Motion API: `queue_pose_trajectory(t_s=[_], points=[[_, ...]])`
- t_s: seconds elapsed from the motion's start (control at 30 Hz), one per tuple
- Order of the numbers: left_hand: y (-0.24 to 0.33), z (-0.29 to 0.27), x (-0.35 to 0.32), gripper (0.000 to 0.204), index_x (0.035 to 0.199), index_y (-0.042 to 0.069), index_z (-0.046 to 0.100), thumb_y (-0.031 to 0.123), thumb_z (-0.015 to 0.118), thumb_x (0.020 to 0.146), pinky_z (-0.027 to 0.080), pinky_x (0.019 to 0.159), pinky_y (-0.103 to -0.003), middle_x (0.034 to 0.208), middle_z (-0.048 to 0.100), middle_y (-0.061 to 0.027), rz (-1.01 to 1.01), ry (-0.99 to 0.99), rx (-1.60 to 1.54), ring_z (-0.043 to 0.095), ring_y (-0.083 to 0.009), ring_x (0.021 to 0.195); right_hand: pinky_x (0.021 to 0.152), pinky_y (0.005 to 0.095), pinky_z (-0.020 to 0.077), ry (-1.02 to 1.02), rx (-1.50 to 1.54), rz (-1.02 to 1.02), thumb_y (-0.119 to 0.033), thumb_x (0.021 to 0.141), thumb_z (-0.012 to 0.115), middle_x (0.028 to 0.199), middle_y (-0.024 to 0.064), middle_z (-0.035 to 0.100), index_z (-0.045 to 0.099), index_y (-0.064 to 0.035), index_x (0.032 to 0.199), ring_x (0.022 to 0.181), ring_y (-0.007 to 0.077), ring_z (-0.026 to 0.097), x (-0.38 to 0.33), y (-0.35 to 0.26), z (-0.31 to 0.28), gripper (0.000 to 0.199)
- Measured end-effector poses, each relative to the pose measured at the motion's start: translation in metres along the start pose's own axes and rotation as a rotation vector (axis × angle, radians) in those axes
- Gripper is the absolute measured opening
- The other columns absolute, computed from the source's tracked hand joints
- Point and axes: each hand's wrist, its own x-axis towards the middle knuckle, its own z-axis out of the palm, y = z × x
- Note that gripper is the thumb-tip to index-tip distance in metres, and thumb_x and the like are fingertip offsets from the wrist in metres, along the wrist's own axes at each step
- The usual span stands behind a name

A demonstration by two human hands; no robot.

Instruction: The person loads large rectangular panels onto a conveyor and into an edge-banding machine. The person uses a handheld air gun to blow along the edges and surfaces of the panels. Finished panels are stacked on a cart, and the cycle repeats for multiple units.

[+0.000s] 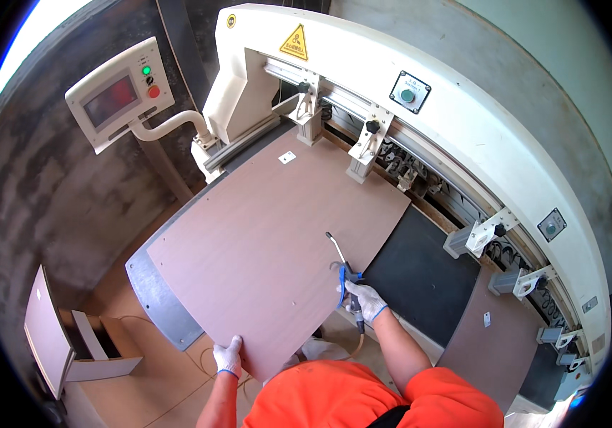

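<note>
Panel on the machine bed, air gun over it

The left hand [229, 358] grips the near edge of the brown panel [277, 250]; the right hand [366, 301] is closed around an air gun [347, 278], nozzle over the panel. The panel lies flat on the bed [420, 267], its far edge at the clamps [363, 146]. A second panel [488, 342] waits at right, seemingly unprocessed.
</note>
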Motion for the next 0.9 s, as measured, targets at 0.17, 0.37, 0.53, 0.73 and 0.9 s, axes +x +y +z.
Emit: queue_pose_trajectory(t_s=[0.17,0.37,0.53,0.73,0.9], points=[[-0.003,-0.004,0.008,0.043,0.119,-0.008,0.06,0.012,0.08,0.087,0.058,0.077,-0.037,0.11,0.071,-0.0151,0.004,-0.039,-0.028,0.069,-0.0235,0.092,0.047,0.0344,0.0468,0.176,-0.171,-0.076,-0.028,0.098,0.071,0.074,0.0046,0.059,0.061,-0.0073,0.094,0.05,0.0166,0.055,-0.016,-0.038,0.016,0.023],[0.009,0.006,-0.004,0.046,0.124,-0.005,0.058,0.009,0.08,0.086,0.058,0.079,-0.038,0.112,0.071,-0.0139,0.021,-0.05,-0.08,0.069,-0.025,0.094,0.064,0.0523,0.0557,0.81,-0.883,-0.94,-0.033,0.1,0.061,0.077,0.019,0.07,0.062,-0.0053,0.11,0.067,0.0413,0.069,-0.064,-0.174,0.058,0.029],[0.007,0.003,-0.001,0.046,0.124,-0.008,0.06,0.007,0.08,0.085,0.055,0.091,-0.039,0.117,0.071,-0.0152,0.123,-0.056,-0.088,0.069,-0.0257,0.103,0.074,0.0569,0.0565,1.022,-1.067,-1.022,-0.031,0.099,0.059,0.085,0.0263,0.072,0.056,-0.0055,0.131,0.083,0.0466,0.071,-0.108,-0.258,0.099,0.041],[0.006,0.001,-0.003,0.046,0.124,-0.009,0.061,0.007,0.079,0.085,0.055,0.093,-0.038,0.119,0.071,-0.0164,0.141,-0.071,-0.101,0.069,-0.0262,0.105,0.079,0.0572,0.0568,1.144,-1.141,-0.806,-0.035,0.1,0.058,0.087,0.024,0.074,0.059,-0.0046,0.122,0.085,0.0434,0.074,-0.113,-0.266,0.101,0.038],[0.01,0.001,0.001,0.047,0.123,-0.009,0.061,0.012,0.08,0.086,0.056,0.088,-0.038,0.119,0.071,-0.0168,0.089,-0.068,-0.09,0.069,-0.0255,0.101,0.082,0.0567,0.0556,0.922,-1.166,-0.772,-0.037,0.1,0.057,0.09,0.0279,0.073,0.06,-0.0022,0.121,0.089,0.0465,0.071,-0.135,-0.219,0.098,0.041]])
